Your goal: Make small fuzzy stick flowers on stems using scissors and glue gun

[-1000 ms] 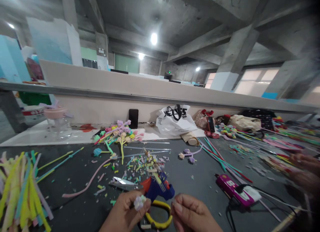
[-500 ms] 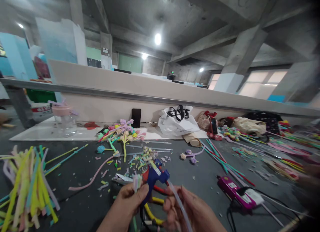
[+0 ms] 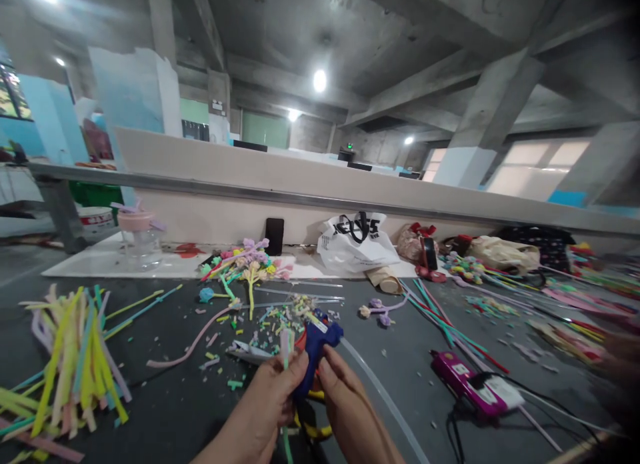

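Note:
A blue hot glue gun [image 3: 316, 347] is between my two hands, its nozzle pointing away over scattered trimmings. A long translucent glue stick [image 3: 385, 391] runs from its back end toward the lower right. My left hand [image 3: 265, 394] is closed, thumb against the gun's handle. A pale pink-and-green pipe cleaner piece [image 3: 285, 349] stands up from its fingers, and a green stem [image 3: 287, 444] shows below them. My right hand [image 3: 353, 401] is wrapped on the other side of the handle. Partly hidden behind the hands is something yellow and black [image 3: 320, 421]. Scissors-like metal blades [image 3: 250, 352] lie beside my left hand.
Pipe cleaners [image 3: 75, 357] are heaped at left. Fuzzy flowers [image 3: 250, 257], a pink-lidded cup [image 3: 140, 241], a phone [image 3: 275, 236] and a white bag [image 3: 357, 241] stand behind. A magenta device [image 3: 475, 384] with cables lies right; another person's hand [image 3: 620, 351] is at far right.
My right hand has moved from the glue stick to the glue gun's handle. The glue stick now swings out farther right. The camera view has shifted slightly left.

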`<state>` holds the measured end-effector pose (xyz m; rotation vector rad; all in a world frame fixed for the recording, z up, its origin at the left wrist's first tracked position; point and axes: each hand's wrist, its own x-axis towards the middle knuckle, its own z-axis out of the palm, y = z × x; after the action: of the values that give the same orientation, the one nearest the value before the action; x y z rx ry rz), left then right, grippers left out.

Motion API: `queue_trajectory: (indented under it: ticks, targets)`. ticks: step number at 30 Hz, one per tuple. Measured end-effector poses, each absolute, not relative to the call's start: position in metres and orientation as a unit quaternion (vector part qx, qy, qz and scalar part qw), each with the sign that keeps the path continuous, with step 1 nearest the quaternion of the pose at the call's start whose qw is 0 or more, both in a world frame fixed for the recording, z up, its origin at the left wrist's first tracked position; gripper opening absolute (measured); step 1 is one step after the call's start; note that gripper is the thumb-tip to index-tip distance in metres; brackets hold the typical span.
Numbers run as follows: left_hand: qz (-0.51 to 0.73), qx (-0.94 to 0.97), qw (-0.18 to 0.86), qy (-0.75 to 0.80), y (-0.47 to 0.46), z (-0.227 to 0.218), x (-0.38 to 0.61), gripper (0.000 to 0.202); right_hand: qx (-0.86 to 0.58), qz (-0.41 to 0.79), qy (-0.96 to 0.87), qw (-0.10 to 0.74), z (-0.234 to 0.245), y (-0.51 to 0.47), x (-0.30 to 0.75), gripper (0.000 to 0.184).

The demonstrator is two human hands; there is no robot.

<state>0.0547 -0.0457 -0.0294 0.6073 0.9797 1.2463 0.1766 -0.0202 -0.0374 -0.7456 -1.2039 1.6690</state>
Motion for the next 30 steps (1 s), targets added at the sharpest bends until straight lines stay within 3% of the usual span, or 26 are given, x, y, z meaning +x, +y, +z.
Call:
queue_trajectory:
  ticks: [5,9,14,23,30]
  targets:
    - [0.539,0.287,0.668,0.426,-0.042,-0.034,0.056,0.045,-0.319,0.679,-0.494,0.439,-0.032,-0.008,0.169,0.038]
    - [0.514,0.299,0.695,0.405,-0.040,-0.025,0.043,0.044,-0.355,0.664,-0.459,0.472,-0.034,0.007,0.165,0.038]
    - [0.487,0.322,0.653,0.483,-0.035,-0.023,0.016,0.045,-0.346,0.684,-0.409,0.495,-0.018,0.020,0.167,0.031]
    - [0.569,0.313,0.622,0.438,-0.025,-0.038,-0.019,0.032,-0.355,0.719,-0.406,0.439,-0.008,0.022,0.178,0.024]
    - [0.567,0.224,0.641,0.466,-0.030,-0.039,-0.028,0.032,-0.262,0.748,-0.500,0.348,-0.011,0.019,0.178,0.031]
